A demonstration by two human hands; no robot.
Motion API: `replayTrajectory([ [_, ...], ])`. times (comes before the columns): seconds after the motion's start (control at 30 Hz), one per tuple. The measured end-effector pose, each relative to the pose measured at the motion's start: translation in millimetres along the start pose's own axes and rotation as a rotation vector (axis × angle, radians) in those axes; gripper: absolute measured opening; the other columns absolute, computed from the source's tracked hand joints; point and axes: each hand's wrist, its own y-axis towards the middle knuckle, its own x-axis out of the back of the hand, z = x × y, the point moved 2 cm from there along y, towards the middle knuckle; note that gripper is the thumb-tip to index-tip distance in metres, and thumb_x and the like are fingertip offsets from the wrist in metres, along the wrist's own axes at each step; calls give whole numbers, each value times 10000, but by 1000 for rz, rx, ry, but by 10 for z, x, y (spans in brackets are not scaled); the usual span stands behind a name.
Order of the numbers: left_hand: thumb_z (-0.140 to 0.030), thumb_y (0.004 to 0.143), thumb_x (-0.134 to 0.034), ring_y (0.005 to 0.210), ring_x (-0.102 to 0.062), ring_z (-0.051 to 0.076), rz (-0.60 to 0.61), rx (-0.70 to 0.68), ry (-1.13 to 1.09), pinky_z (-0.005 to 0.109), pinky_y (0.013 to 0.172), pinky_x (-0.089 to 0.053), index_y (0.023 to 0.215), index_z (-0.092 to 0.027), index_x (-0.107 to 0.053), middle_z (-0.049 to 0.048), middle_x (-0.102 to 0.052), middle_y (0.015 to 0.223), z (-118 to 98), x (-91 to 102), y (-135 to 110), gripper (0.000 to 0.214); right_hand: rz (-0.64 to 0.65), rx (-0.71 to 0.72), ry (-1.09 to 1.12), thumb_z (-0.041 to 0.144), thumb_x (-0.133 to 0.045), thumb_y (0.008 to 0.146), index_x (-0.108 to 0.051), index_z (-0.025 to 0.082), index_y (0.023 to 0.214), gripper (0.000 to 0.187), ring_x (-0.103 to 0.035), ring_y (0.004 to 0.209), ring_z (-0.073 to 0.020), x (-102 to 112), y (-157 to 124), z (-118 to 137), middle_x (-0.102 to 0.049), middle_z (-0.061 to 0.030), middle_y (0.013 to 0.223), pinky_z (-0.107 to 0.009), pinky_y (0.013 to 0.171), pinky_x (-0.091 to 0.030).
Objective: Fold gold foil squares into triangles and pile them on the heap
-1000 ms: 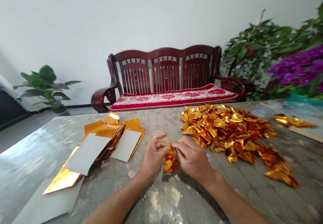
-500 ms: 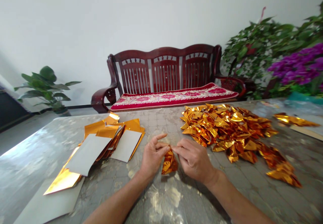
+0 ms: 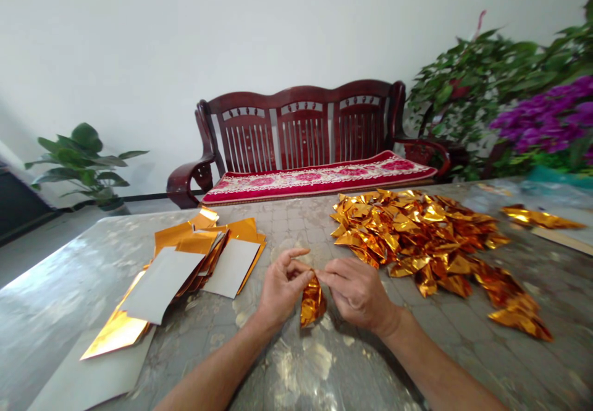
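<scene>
My left hand (image 3: 282, 287) and my right hand (image 3: 356, 292) meet at the middle of the table, both pinching the top of one small folded piece of gold foil paper (image 3: 312, 303). The piece hangs down between them, its lower tip close to the table top. The left index finger sticks out forward, the other fingers are curled. A large heap of folded gold foil pieces (image 3: 430, 244) lies just right of my right hand. A loose stack of flat gold sheets (image 3: 194, 262), some turned white side up, lies left of my left hand.
The table (image 3: 74, 275) has a glossy marbled top. More gold foil (image 3: 537, 218) lies at its far right. Behind it stand a dark wooden bench (image 3: 306, 133) with a red cushion, a potted plant (image 3: 83, 164) at left, and green and purple plants (image 3: 532, 102) at right.
The foil piece has been drawn narrower and more upright between the fingertips. My right hand has shifted slightly right and its fingers have curled more over the top of the piece.
</scene>
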Motion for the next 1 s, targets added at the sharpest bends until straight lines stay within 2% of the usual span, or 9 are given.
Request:
replayTrajectory([
  [0.13,-234,741,-721,595,-589,100,-28,-27,52,193,583,-441,1060,-157,-630,-19,-670,674,-37,-15,-9,340,-50,-64,140,86,-478,873,-730,218,998,311,-604,767,-171,-44,-7,3,-682,-50,824,-292,692,-445],
  [0.27,-184,758,-672,608,-600,105,-72,-96,172,203,612,-463,1040,-165,-639,-16,-680,688,-64,-8,-14,284,-126,-334,380,141,-507,896,-707,205,931,212,-617,751,-156,-86,21,40,-676,-46,836,-264,664,-472],
  [0.4,-148,777,-625,660,-637,121,-114,-164,302,221,666,-494,1044,-181,-637,-6,-707,739,-71,3,-34,269,-75,-544,390,221,-583,879,-688,205,822,120,-605,667,-143,-101,73,126,-665,-27,777,-243,595,-442],
  [0.53,-132,776,-608,661,-644,118,-125,-192,352,223,673,-501,1043,-186,-628,-15,-710,745,-50,-10,-61,273,-50,-606,286,204,-609,842,-677,216,785,90,-621,708,-150,-93,109,173,-675,-15,788,-250,652,-431],
  [0.77,-141,761,-639,647,-630,103,-85,-153,232,210,644,-497,1073,-185,-594,-25,-681,762,21,-55,-53,318,42,-703,159,194,-582,831,-654,219,749,111,-617,718,-155,-111,105,155,-685,-4,794,-257,664,-388],
  [1.0,-166,780,-639,650,-595,93,-51,-86,147,199,621,-479,1069,-177,-582,-19,-643,781,35,-88,-57,295,58,-664,80,147,-542,790,-568,211,699,115,-576,674,-142,-122,97,142,-631,8,728,-255,617,-330],
])
